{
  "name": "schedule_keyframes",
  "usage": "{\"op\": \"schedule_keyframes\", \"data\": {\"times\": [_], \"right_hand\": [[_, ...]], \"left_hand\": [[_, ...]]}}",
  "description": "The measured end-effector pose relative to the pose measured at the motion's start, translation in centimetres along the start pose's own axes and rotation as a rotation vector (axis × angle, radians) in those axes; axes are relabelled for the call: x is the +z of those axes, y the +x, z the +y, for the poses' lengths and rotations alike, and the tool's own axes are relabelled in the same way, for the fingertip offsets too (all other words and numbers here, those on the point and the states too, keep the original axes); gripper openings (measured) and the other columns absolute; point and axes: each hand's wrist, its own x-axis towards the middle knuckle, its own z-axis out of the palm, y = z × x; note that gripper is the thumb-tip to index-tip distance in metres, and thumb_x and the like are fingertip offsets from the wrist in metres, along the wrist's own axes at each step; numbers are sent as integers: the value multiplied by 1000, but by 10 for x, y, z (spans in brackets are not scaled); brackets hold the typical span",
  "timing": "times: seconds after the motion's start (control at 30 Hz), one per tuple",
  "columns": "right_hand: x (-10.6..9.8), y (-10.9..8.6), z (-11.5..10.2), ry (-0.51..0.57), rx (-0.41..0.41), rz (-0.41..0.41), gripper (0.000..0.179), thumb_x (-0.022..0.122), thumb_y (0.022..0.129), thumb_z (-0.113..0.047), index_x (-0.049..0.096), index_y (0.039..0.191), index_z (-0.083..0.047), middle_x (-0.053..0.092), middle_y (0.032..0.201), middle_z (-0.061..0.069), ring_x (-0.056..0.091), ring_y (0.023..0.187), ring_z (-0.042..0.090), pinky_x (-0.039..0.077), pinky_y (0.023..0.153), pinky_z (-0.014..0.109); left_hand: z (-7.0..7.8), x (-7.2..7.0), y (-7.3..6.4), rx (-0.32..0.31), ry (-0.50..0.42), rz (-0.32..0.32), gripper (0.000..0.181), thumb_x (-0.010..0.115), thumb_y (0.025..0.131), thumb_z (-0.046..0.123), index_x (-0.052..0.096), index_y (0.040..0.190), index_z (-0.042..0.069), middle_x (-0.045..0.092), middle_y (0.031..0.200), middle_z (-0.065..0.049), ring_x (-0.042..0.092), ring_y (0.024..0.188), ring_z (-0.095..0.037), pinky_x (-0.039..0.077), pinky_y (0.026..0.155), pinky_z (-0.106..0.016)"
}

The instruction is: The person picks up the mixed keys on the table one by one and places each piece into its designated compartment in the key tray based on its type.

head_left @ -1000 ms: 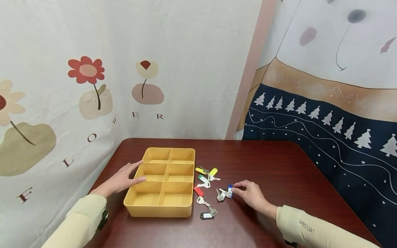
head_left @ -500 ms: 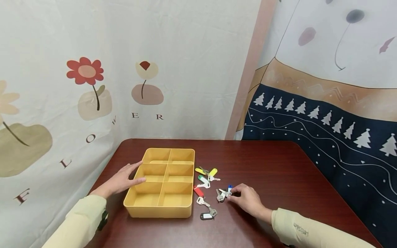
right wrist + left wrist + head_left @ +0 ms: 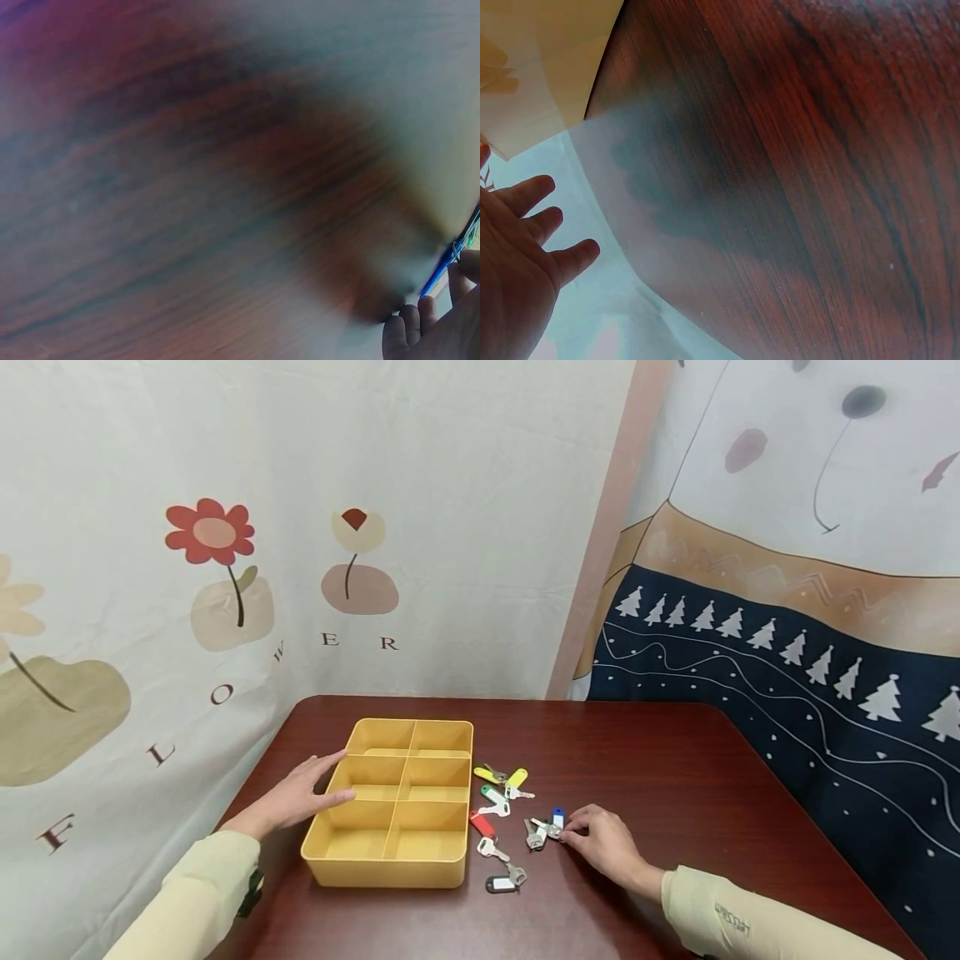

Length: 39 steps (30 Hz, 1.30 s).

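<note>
The yellow box [image 3: 386,872], split into several compartments, stands left of centre on the table. My left hand [image 3: 296,793] lies at its left side with fingers spread, the fingertips and thumb right at the rim; in the left wrist view the left hand [image 3: 514,262] has its fingers extended beside the box wall [image 3: 551,97]. To the right of the box, my right hand [image 3: 603,839] pinches with thumb and forefinger at the ring end of a key with a blue tag [image 3: 558,815]. The right wrist view shows the blue tag [image 3: 436,274] edge-on at my fingertips.
Beside the blue-tagged key lies a silver key [image 3: 534,837]. Nearer the box are yellow tags [image 3: 517,777] with keys, a green-tagged key [image 3: 493,795], a red tag [image 3: 482,824] with its key, and a black-tagged key [image 3: 501,884]. A printed curtain [image 3: 480,527] hangs behind the table.
My right fingers have shifted from the blue tag's upper part down toward its ring end, first leftward, then slightly back right. The left hand and box stay put.
</note>
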Motion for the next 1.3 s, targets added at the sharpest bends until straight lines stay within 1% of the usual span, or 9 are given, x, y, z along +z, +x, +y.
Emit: {"op": "schedule_keyframes", "data": {"times": [0.13,0.3,0.57,0.63,0.87,1.1,1.3], "right_hand": [[-1,3,2,4,9,4,13,84,75,-14,76,69,-23,68,89,-10,67,87,17,51,74,35],[-4,9,9,27,13,25,10,82,75,-12,76,71,-19,70,91,-5,68,88,20,51,74,36],[-10,27,13,86,44,98,8,78,79,-11,77,72,-16,72,91,-3,68,90,21,51,78,38],[-11,33,13,109,51,111,7,78,80,-11,77,73,-14,72,92,-1,68,91,22,51,79,38],[-16,52,10,175,101,124,7,77,84,-13,78,78,-11,72,98,4,67,93,23,52,78,33],[-21,67,6,202,133,162,8,75,87,-15,79,83,-9,72,102,7,67,97,25,51,78,36],[-21,78,-2,248,189,192,13,75,88,-20,79,89,-7,72,104,8,66,98,24,50,79,37]], "left_hand": [[-1,0,0,0,-1,3,86,67,89,53,34,153,5,34,151,-33,15,141,-57,19,107,-72],[-1,1,0,2,3,4,86,67,89,53,34,153,5,35,150,-33,16,141,-57,19,107,-71],[0,1,-1,-5,0,6,86,67,89,54,35,153,6,36,151,-30,15,142,-56,20,107,-71],[-1,1,-1,-5,0,10,86,67,89,54,35,153,6,35,151,-31,15,141,-56,19,108,-71],[-2,2,-1,12,-1,23,87,68,89,52,35,152,3,35,150,-32,15,141,-57,17,109,-71],[-3,3,0,6,2,23,88,68,89,53,35,152,2,35,152,-30,15,141,-57,17,109,-71],[-3,3,0,5,3,19,88,68,89,53,34,153,2,35,152,-30,15,141,-57,17,109,-71]]}}
